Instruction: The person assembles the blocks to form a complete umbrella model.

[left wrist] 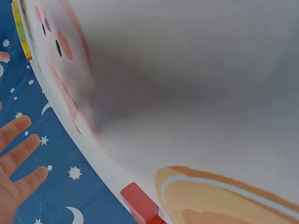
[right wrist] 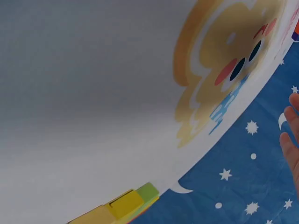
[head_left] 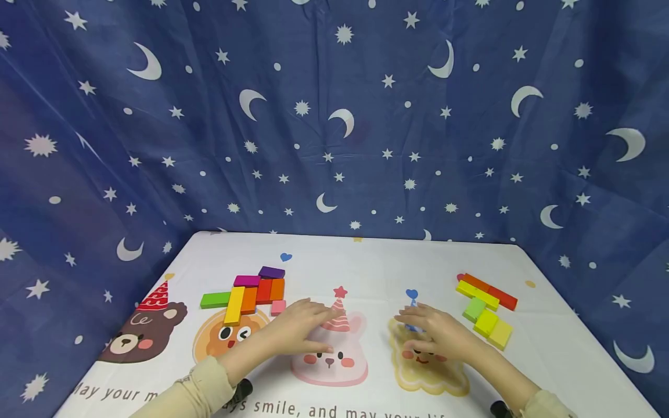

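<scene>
lettering (head_left: pixel 276 409) "smile, and", left hand (head_left: pixel 300 328) near pink block (head_left: pixel 278 308), right hand (head_left: pixel 439 332) apart

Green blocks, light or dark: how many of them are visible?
2. One green block lies at the left end of the left cluster; one light green block lies in the right cluster. Others may be hidden.

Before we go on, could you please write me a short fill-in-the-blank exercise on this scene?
1. In the head view, the closest block to the left hand is coloured ____.
2. The dark purple block lies on the person's ____ side.
3. The light green block is nearer the person's ____ hand.
4. The blue curtain shows white stars, dots and crescent ____.

Missing words: pink; left; right; moons.
</scene>
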